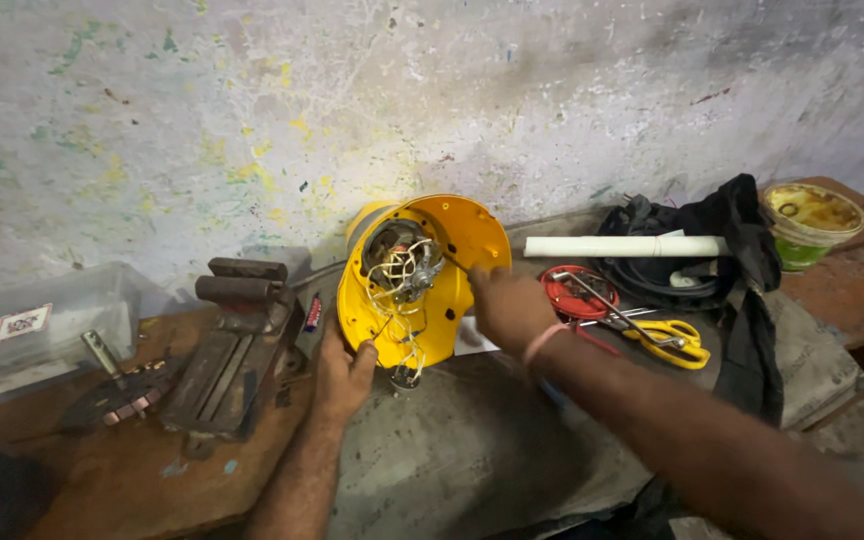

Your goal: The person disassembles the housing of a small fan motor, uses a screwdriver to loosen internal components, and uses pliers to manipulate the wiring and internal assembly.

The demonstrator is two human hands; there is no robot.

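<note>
Our left hand (pixel 342 375) grips the round yellow plastic motor housing (pixel 422 285), steadying it on edge. Our right hand (pixel 507 310) pinches a thin tool into its exposed wiring (pixel 404 270).

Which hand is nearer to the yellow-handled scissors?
Right. The right hand is at the yellow housing, just left of the yellow-handled scissors; the left hand grips the housing's far lower-left edge.

yellow motor housing (pixel 422 280) | opened, tilted, wires exposed | on bench

Left hand (pixel 342 375) palm-down, fingers curled, forearm rising from below. Right hand (pixel 510 308) reaching forward, forearm entering diagonally from lower right, band on wrist.
</note>
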